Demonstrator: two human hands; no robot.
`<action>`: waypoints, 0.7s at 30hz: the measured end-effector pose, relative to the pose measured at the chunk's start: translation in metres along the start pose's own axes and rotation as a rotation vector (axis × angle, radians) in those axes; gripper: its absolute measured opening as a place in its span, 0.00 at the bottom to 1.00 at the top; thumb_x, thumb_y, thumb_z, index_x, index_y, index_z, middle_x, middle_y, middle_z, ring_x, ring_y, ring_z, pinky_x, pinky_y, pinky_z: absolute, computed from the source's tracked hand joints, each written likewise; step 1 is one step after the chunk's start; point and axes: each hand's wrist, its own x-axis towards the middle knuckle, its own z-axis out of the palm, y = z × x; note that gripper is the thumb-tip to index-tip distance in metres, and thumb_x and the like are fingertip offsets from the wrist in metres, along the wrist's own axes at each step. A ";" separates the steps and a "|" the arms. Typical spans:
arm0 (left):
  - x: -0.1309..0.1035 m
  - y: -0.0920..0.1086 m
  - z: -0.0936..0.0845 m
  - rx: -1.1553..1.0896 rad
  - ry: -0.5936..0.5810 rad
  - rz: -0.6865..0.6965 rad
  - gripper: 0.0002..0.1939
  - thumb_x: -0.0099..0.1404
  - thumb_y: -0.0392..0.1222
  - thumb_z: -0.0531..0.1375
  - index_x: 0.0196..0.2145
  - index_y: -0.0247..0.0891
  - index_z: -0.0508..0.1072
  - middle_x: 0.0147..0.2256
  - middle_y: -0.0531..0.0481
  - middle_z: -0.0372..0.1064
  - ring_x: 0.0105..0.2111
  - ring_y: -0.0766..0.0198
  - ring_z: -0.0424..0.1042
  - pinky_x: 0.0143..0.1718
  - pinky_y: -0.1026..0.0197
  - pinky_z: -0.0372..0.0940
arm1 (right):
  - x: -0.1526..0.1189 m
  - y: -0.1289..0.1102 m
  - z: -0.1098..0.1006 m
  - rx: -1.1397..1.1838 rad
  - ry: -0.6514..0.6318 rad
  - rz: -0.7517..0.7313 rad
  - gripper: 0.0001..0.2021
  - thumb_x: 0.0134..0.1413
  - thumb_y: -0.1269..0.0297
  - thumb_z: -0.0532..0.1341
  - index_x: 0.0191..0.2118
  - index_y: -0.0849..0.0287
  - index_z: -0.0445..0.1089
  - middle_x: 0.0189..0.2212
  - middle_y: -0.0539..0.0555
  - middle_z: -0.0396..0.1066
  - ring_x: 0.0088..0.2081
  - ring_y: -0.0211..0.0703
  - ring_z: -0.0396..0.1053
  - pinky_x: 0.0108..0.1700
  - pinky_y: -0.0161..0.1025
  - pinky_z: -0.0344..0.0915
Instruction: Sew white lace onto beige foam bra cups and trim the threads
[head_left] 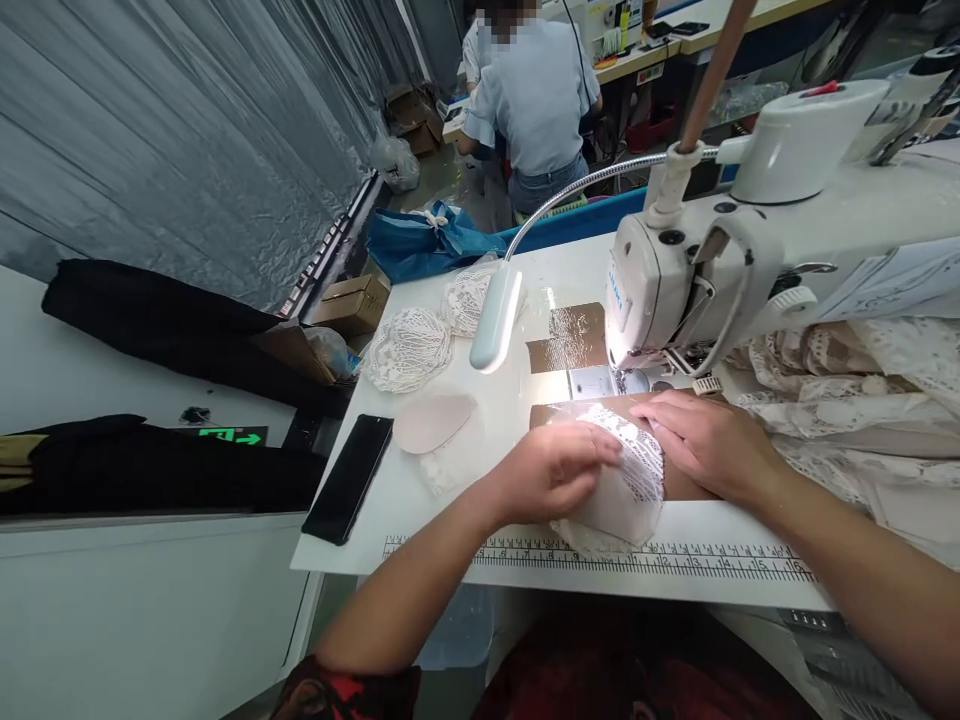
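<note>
White lace fabric with a pale smooth layer (626, 490) lies on the table in front of the sewing machine (652, 290), partly over a brown sheet (686, 480). My left hand (559, 470) has its fingers curled and pressed together at the left part of the lace. At the lace's upper right edge, my right hand (701, 435) pinches with thumb and fingertips, close to the needle area. Its palm rests over the brown sheet.
Lace pieces (411, 350) and a pale oval piece (435, 424) lie left, near a black phone (348, 480). A lamp (496, 318) hangs above the table. More lace (847, 400) is heaped right. A person (532, 100) sits beyond; a printed ruler (600, 555) lines the front edge.
</note>
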 end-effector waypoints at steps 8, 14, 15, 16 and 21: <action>0.021 -0.013 0.021 0.496 -0.109 -0.036 0.18 0.65 0.43 0.60 0.49 0.31 0.76 0.54 0.37 0.70 0.53 0.47 0.68 0.56 0.44 0.65 | 0.002 0.002 0.004 0.100 -0.010 -0.011 0.18 0.61 0.71 0.50 0.49 0.60 0.73 0.44 0.57 0.76 0.43 0.46 0.73 0.43 0.43 0.68; 0.018 -0.018 0.025 0.538 -0.110 -0.016 0.20 0.65 0.52 0.61 0.50 0.40 0.77 0.59 0.36 0.63 0.58 0.43 0.62 0.57 0.41 0.61 | 0.005 0.001 -0.003 0.010 -0.147 -0.013 0.14 0.56 0.73 0.51 0.37 0.57 0.74 0.36 0.55 0.75 0.36 0.43 0.69 0.35 0.39 0.61; 0.016 -0.019 0.025 0.539 -0.109 -0.022 0.20 0.65 0.52 0.60 0.50 0.41 0.77 0.60 0.35 0.62 0.59 0.42 0.61 0.58 0.40 0.61 | 0.006 0.001 -0.005 -0.008 -0.158 0.006 0.13 0.55 0.72 0.51 0.32 0.57 0.73 0.33 0.54 0.74 0.33 0.43 0.68 0.32 0.38 0.59; 0.014 -0.020 0.025 0.537 -0.111 -0.027 0.20 0.66 0.53 0.60 0.51 0.41 0.77 0.60 0.35 0.61 0.60 0.42 0.61 0.58 0.40 0.60 | 0.006 0.001 -0.006 -0.014 -0.151 0.043 0.12 0.55 0.71 0.51 0.29 0.57 0.71 0.30 0.54 0.73 0.31 0.42 0.67 0.30 0.38 0.56; 0.012 -0.019 0.023 0.501 -0.139 -0.062 0.21 0.66 0.52 0.59 0.53 0.42 0.75 0.63 0.36 0.58 0.63 0.41 0.57 0.60 0.38 0.57 | 0.006 -0.007 -0.008 0.059 -0.146 0.138 0.09 0.58 0.62 0.53 0.32 0.57 0.69 0.28 0.50 0.72 0.29 0.39 0.65 0.29 0.37 0.50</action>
